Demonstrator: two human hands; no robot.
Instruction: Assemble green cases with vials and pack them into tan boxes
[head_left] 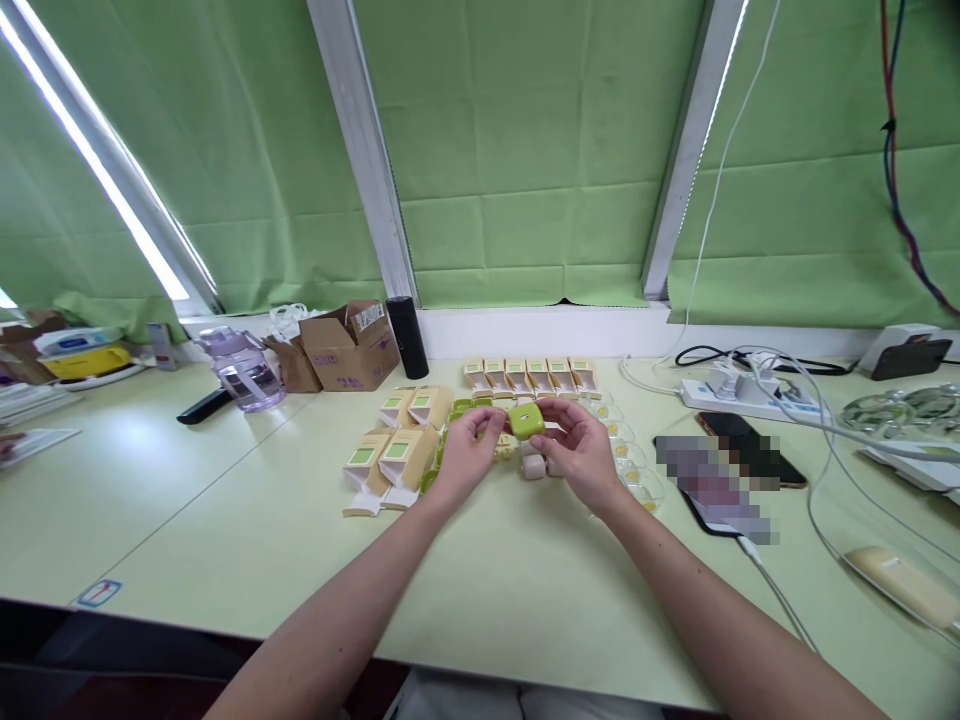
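A small, rounded-square green case point(526, 421) with a small mark on its top is held above the table by my right hand point(581, 445), with thumb and fingers at its right side. My left hand point(474, 448) is closed in a pinch at the case's left edge; what is between its fingertips is too small to make out. Below my hands sit several pale pinkish cubes point(533, 467), partly hidden. Green pieces point(430, 480) stand left of my left hand. Clear plastic shells point(636, 478) with yellow centres line up beyond my right hand.
Open cream cartons point(407, 457) stand at the left, with a row of similar cartons point(529, 378) behind. Further back are a cardboard box point(349, 345), a black cylinder point(407, 338) and a purple bottle point(244, 370). Phones point(750, 450), cables and a power strip point(750, 395) lie right.
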